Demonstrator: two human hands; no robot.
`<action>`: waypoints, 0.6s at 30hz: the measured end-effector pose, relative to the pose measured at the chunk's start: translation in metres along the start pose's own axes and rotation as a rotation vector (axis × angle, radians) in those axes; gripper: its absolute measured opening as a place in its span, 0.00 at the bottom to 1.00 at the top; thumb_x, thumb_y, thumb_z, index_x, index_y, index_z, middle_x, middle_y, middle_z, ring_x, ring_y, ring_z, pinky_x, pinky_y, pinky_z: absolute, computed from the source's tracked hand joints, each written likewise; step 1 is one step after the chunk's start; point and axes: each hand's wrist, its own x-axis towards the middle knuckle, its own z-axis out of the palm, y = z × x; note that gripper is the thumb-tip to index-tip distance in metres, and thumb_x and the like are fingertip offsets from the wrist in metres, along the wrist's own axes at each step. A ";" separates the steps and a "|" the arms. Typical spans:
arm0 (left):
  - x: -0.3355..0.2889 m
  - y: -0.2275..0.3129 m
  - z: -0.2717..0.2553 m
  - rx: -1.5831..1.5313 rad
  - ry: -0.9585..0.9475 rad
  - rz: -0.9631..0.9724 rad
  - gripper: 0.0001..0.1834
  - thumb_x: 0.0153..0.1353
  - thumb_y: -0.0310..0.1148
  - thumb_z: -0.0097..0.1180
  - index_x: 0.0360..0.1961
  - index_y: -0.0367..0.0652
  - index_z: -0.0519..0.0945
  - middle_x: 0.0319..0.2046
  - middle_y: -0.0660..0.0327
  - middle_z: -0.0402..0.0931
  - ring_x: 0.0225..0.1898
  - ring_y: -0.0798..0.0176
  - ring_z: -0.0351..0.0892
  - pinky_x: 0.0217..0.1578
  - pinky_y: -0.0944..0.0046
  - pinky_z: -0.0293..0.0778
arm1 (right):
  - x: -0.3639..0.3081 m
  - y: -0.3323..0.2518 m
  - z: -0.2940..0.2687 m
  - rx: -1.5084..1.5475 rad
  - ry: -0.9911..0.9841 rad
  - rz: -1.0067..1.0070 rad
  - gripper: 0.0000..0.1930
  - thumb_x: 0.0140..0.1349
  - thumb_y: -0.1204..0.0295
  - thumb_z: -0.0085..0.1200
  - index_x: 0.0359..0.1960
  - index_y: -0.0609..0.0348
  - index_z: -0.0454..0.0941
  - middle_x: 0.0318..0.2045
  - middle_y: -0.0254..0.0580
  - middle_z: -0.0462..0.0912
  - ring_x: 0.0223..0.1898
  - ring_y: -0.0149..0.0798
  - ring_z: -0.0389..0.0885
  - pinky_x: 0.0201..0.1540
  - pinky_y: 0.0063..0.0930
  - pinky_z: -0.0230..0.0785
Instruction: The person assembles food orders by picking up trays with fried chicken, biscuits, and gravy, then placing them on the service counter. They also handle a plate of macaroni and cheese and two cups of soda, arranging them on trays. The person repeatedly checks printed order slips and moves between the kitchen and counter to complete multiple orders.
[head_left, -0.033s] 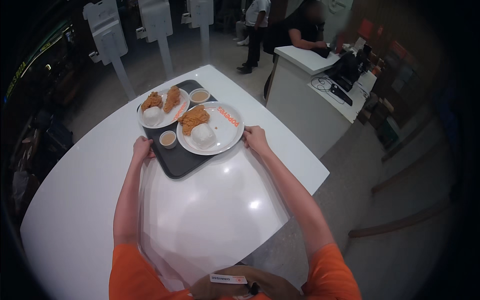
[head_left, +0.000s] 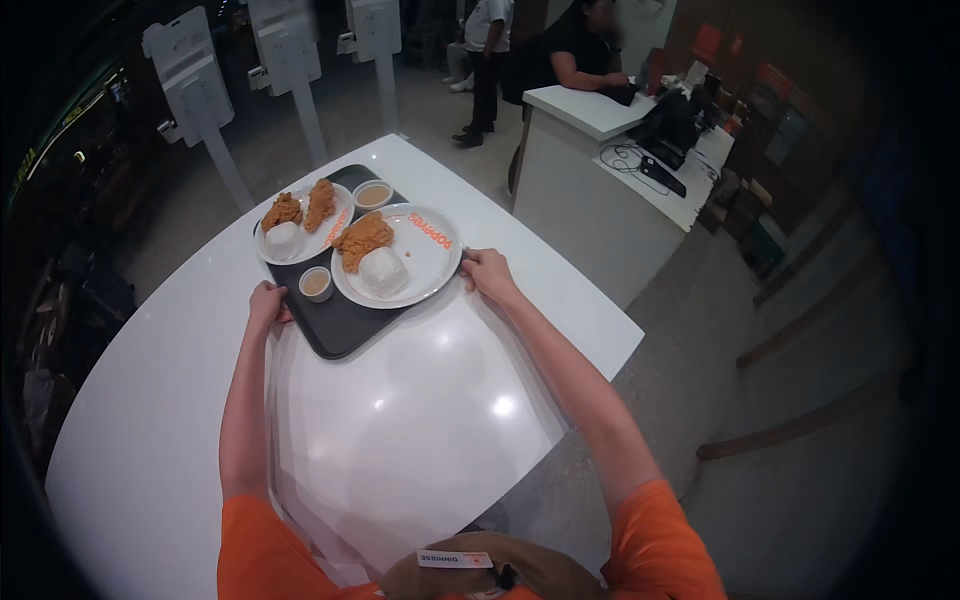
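Both hands are on the dark grey rectangular tray with rounded corners (head_left: 345, 336), and it sits at the far part of the glossy white table (head_left: 150, 400), between the two of them! Whether it rests flat or is slightly raised, I can't tell.

The left hand (head_left: 268, 303) is at the tray's left edge, fingers bent close together and gripping the rim; its fingertips are hidden. Over to the right hand (head_left: 487, 275): it pinches the right edge just beside the nearer plate, fingers curled together, thumb toward the body.

And what a load! The nearer round white plate with orange print (head_left: 432, 265) carries a golden-brown piece of fried chicken (head_left: 364, 238) touching a smooth white dome-shaped mound (head_left: 384, 272). Behind it, to the left, the farther round white plate (head_left: 312, 241) holds two brown fried pieces and another white mound. One small white cup of tan sauce (head_left: 316, 286) stands near the left hand, while a second small cup of tan sauce (head_left: 373, 194) stands at the far side.

Beyond, a person in a dark top (head_left: 578, 68) leans on the white counter (head_left: 570, 175), and three white stands (head_left: 290, 50) line the back.
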 end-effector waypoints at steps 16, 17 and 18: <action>-0.245 0.138 0.242 0.084 -0.306 1.015 0.23 0.71 0.46 0.39 0.39 0.32 0.73 0.30 0.55 0.71 0.32 0.62 0.71 0.39 0.65 0.70 | -0.563 0.117 -0.161 -0.187 0.996 0.040 0.26 0.66 0.76 0.45 0.66 0.51 0.61 0.34 0.35 0.74 0.24 0.25 0.72 0.29 0.21 0.69; -0.319 0.126 0.294 -0.129 -0.541 1.073 0.23 0.70 0.45 0.42 0.30 0.32 0.69 0.22 0.60 0.65 0.27 0.67 0.63 0.31 0.67 0.65 | -0.604 0.112 -0.170 -0.207 1.063 -0.014 0.26 0.65 0.78 0.45 0.66 0.52 0.61 0.34 0.35 0.74 0.24 0.25 0.71 0.28 0.21 0.69; -0.385 0.118 0.335 -0.002 -0.608 1.024 0.21 0.69 0.43 0.46 0.26 0.35 0.66 0.20 0.64 0.63 0.24 0.71 0.61 0.26 0.69 0.61 | -0.635 0.102 -0.176 -0.211 1.173 0.001 0.27 0.64 0.79 0.45 0.66 0.52 0.62 0.34 0.35 0.74 0.23 0.25 0.71 0.27 0.20 0.68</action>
